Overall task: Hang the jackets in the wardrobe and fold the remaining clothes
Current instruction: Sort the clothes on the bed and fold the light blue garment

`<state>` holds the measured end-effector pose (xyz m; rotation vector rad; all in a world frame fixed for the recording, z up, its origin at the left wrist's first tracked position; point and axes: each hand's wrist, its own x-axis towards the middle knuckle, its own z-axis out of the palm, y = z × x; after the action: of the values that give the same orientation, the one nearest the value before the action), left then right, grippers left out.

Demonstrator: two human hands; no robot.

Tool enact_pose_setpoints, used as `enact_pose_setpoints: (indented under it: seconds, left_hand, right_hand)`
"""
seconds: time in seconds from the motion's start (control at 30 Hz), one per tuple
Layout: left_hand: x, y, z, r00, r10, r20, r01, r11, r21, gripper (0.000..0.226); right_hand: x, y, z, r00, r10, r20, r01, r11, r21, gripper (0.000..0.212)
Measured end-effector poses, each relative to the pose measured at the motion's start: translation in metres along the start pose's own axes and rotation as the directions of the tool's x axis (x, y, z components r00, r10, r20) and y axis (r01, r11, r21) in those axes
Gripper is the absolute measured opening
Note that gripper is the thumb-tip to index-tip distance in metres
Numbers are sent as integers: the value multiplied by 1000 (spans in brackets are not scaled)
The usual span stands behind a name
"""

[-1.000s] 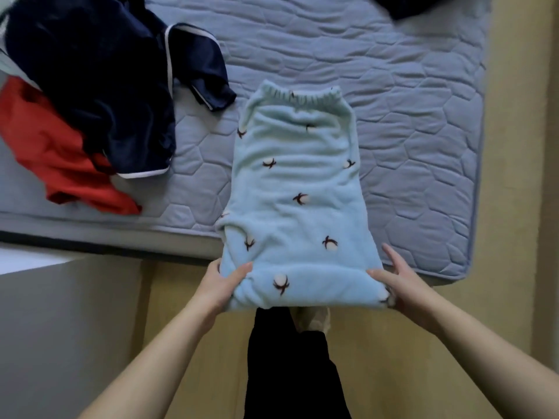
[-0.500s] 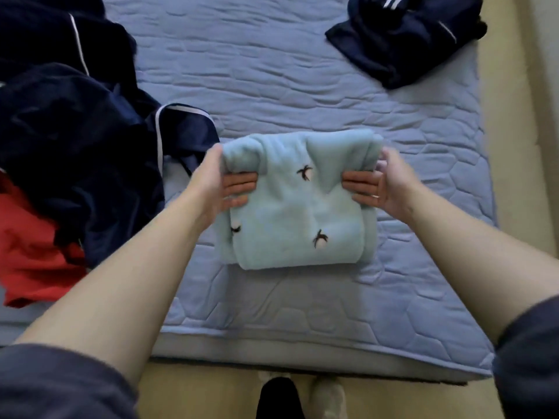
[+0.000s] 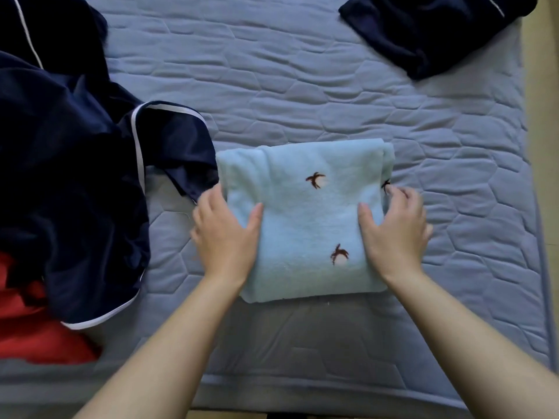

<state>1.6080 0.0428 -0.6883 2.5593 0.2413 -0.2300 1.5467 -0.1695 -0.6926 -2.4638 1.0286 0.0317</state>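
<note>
A light blue fleece garment [image 3: 305,219] with small dark bird prints lies folded into a thick square on the blue quilted mattress [image 3: 302,86]. My left hand [image 3: 223,237] holds its left edge, thumb on top and fingers tucked at the side. On the opposite edge my right hand [image 3: 393,234] grips the same way, with its fingers curled round the fabric. A crumpled navy jacket [image 3: 75,176] with white piping lies at the left, touching the folded garment's upper left corner. Part of a red garment [image 3: 33,337] shows beneath the jacket.
Another dark navy garment [image 3: 429,31] lies bunched at the mattress's far right corner. The mattress's near edge [image 3: 302,397] runs just below my forearms, and its right edge [image 3: 541,237] borders a yellowish floor.
The long blue garment hanging over the mattress edge was folded over into a square. My hands slid from its far corners to its side edges, and the view moved closer.
</note>
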Motion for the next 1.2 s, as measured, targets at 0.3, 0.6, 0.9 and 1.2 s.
enact_pose_setpoints:
  seconds: [0.3, 0.6, 0.9, 1.2]
  left_hand:
    - [40, 10, 5, 984, -157, 90, 177, 937, -301, 30]
    - [103, 8, 24, 902, -405, 146, 430, 870, -242, 48]
    - [130, 7, 21, 903, -404, 149, 428, 879, -209, 43]
    - [26, -26, -31, 932, -255, 257, 348, 830, -435, 27]
  right_hand:
    - [35, -16, 5, 955, 181, 233, -259, 893, 367, 35]
    - [91, -22, 16, 967, 204, 151, -240, 930, 278, 32]
    - [117, -20, 22, 973, 169, 156, -190, 972, 135, 31]
    - [40, 21, -27, 795, 215, 568, -518, 727, 450, 37]
